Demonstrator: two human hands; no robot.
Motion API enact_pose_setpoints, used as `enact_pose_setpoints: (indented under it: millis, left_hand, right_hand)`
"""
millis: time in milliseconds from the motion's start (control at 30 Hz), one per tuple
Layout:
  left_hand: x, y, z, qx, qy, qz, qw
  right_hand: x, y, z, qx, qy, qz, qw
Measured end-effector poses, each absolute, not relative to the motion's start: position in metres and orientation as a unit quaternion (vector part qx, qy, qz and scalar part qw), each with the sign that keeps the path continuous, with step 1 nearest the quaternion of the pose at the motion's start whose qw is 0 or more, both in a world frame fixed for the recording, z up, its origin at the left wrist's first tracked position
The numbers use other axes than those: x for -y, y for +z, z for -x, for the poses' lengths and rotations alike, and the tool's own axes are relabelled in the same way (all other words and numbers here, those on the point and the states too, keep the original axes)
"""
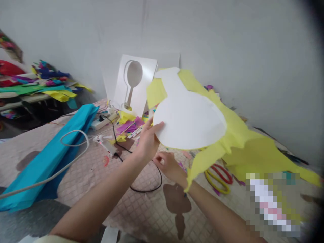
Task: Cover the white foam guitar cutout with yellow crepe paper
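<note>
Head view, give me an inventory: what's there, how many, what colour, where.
Cutout: 1, white, held up, centre
Yellow sheeting: count unclear, yellow, around and right of cutout
Panel with opening: 1, white, standing at back
Blue sheet: 1, blue, left
Glue gun: 1, white, left of centre
Power strip: 1, white, behind glue gun
Cables: several, black and white, left and centre
Paper scraps: many, mostly purple and yellow, before panel
Looped handles: 2, red and yellow, right
Tablecloth: 1, pinkish beige, beneath
Material pile: uncounted, multicoloured, far left
Wall: 1, grey, background
Pixelated patch: 1, mixed, lower right
Left hand: 1, bare, gripping cutout
Right hand: 1, bare, below cutout
</note>
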State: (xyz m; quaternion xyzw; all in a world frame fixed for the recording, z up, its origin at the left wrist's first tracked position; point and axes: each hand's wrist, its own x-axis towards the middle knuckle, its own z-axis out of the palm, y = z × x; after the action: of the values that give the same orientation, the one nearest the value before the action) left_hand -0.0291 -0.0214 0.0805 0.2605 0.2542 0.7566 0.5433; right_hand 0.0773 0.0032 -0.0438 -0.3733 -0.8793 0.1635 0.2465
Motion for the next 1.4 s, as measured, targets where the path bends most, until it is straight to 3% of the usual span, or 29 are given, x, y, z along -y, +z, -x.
enact_pose_setpoints:
  millis: [300,500,1067,1267,1400]
  left_hand:
    - [-0.012,0.055,-0.014,-0.267,0.666,-0.159,0.678]
    - [-0.020,0.041,-0.045,-0.255,0.677,-0.179,0.667]
    - [-0.028,-0.002,-0.039,-0.278,0.717,-0.247,0.589]
    - [-0.036,0.000,-0.030,-0.283,0.743,-0.239,0.557]
    - [-0.038,0.000,-0.023,-0.296,0.765,-0.215,0.530]
  right_hand:
    - [0.008,-0.063,-0.278,0.754,0.013,0.628,0.191]
    - [0.015,-0.085,-0.285,0.745,0.009,0.646,0.168]
    - [-0.004,-0.082,-0.299,0.739,0.014,0.653,0.164]
    - [0.016,-0.073,-0.297,0.736,0.030,0.646,0.200]
    - [0.029,-0.063,-0.297,0.682,0.155,0.651,0.296]
